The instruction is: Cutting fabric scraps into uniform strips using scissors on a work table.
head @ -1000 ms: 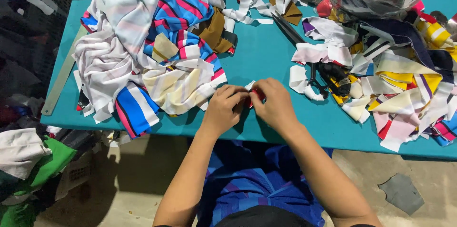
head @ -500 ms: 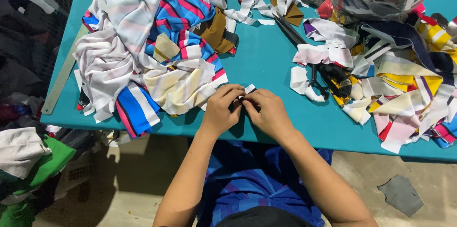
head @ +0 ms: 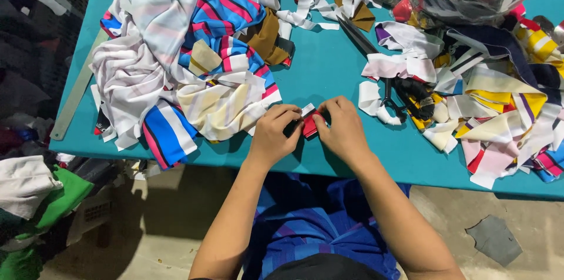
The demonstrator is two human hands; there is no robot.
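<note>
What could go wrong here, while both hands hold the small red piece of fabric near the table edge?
The small red fabric piece, pinched between the left hand and the right hand, lies close to the front edge of the teal table, so it might drop to the floor. The black scissors lie just beyond the right hand, partly under scraps; a reach there could perhaps meet the blades.

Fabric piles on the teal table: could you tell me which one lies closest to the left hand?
The striped pile left of the left hand, of blue, pink and cream cloth; its edge nearly meets the fingers, while the yellow-striped scrap heap lies beyond the right hand.
</note>
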